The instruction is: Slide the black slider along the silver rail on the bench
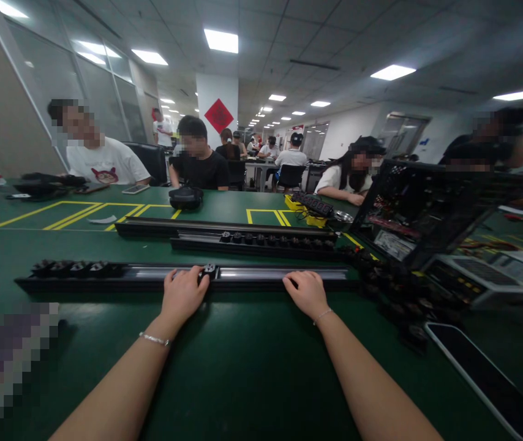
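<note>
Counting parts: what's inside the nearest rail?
In the rail: dark modules at its left end, another module by the left hand; whatever it and the right hand cover is hidden.

Single head cam, wide FOV, wearer's POV, facing fwd & down, desk close below, ceiling up top

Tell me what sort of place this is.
Probably an electronics workroom, perhaps for assembly: a yellow-lined green table, an open electronics case, and seated people further back.
</note>
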Available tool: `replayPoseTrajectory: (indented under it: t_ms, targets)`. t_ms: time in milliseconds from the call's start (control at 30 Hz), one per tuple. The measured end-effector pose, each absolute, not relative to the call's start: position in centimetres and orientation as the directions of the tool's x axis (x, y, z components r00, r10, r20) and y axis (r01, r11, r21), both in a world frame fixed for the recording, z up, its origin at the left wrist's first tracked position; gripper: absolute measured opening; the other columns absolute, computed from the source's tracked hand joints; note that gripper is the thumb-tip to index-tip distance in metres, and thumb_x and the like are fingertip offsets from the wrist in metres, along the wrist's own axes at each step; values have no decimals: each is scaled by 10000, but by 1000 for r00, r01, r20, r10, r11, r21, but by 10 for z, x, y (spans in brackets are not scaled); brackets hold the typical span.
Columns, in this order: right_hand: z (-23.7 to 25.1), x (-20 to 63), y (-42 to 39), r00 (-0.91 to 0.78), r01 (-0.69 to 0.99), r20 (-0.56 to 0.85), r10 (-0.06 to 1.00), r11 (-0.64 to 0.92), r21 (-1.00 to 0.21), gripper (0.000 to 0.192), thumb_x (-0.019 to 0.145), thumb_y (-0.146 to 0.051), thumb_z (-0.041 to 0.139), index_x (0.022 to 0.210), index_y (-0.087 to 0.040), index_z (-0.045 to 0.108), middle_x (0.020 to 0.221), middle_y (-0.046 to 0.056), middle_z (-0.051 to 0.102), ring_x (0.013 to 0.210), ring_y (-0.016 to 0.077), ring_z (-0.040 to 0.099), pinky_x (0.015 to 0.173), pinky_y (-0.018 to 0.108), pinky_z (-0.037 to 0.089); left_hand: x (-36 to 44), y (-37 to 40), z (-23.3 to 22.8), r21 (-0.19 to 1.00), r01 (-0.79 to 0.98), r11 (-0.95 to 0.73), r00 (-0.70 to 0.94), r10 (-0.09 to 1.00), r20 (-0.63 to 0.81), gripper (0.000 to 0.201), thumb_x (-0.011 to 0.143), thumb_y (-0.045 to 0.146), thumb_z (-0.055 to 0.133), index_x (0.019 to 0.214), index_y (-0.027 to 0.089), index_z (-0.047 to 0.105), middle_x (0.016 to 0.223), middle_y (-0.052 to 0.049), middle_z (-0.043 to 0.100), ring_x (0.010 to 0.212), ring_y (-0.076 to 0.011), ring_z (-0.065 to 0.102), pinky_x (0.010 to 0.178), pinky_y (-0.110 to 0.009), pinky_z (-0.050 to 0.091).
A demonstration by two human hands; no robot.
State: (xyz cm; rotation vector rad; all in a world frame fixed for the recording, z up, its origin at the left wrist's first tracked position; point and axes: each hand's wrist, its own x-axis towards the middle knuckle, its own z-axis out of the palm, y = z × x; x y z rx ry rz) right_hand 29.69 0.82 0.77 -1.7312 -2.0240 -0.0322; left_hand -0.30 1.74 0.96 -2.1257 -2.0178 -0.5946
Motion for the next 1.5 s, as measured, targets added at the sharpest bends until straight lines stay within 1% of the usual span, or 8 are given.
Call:
replayPoseTrajectory:
  t_ms: [267, 533, 667, 800, 1033, 1167, 1333, 1500]
  targets:
    - [10, 294, 6, -71, 950, 346, 936, 168, -261, 316, 889, -380, 380, 845, -254, 666, 909, 4, 689, 906, 168, 560, 904, 363, 268, -5, 18, 11, 168, 982, -86, 21, 934, 358, 421, 865, 429, 279, 1042, 217, 597, 876, -69, 706, 927, -231, 611, 970, -417, 281]
    - [10, 294, 5, -84, 956, 348, 934, 174, -237, 338, 901, -380, 358, 836, -255, 666, 908, -1, 687, 902, 164, 563, 892, 361, 280, -5, 18, 12, 155, 984, -89, 29, 936, 351, 453, 868, 428, 261, 1087, 229, 604, 889, -72, 711, 932, -229, 613, 976, -422, 283]
    - [11, 293, 5, -85, 959, 351, 933, 172, -225, 340, 903, -377, 356, 836, -257, 667, 908, 1, 690, 897, 161, 565, 897, 360, 282, -5, 17, 11, 150, 981, -120, 60, 934, 353, 455, 873, 422, 261, 1115, 239, 601, 938, -71, 710, 949, -234, 607, 980, -444, 279]
    - [11, 292, 5, -83, 958, 348, 934, 171, -230, 350, 908, -378, 344, 846, -257, 666, 907, 4, 690, 901, 160, 564, 907, 363, 277, -7, 17, 10, 125, 979, -162, 108, 929, 354, 466, 884, 419, 253, 1149, 222, 582, 975, -83, 703, 957, -234, 609, 1000, -465, 259]
    - [9, 292, 5, -84, 956, 350, 933, 174, -235, 340, 906, -372, 351, 837, -254, 662, 908, -4, 684, 907, 168, 555, 903, 368, 270, -4, 15, 10, 122, 973, -195, 141, 924, 355, 459, 898, 402, 247, 1172, 214, 563, 1052, -77, 685, 987, -252, 595, 1012, -519, 222]
    - [8, 293, 6, -82, 956, 350, 933, 174, -238, 349, 903, -383, 348, 833, -257, 666, 905, -1, 683, 900, 169, 554, 903, 373, 267, -3, 14, 10, 136, 970, -202, 143, 926, 350, 452, 903, 421, 253, 1179, 231, 557, 1058, -66, 683, 1001, -242, 585, 1022, -513, 211]
    - [9, 295, 7, -90, 956, 352, 932, 180, -230, 356, 902, -387, 342, 832, -264, 669, 905, -5, 682, 898, 165, 561, 897, 371, 275, -3, 14, 11, 152, 964, -217, 154, 926, 345, 456, 907, 440, 252, 1183, 247, 560, 1070, -56, 680, 1003, -223, 581, 1009, -454, 253]
    - [9, 295, 6, -92, 958, 356, 930, 181, -225, 363, 900, -390, 337, 826, -267, 670, 894, -7, 682, 887, 162, 565, 889, 366, 285, -3, 15, 10, 156, 962, -224, 162, 927, 338, 458, 901, 462, 268, 1192, 261, 560, 1102, -57, 669, 1021, -232, 572, 1010, -475, 246]
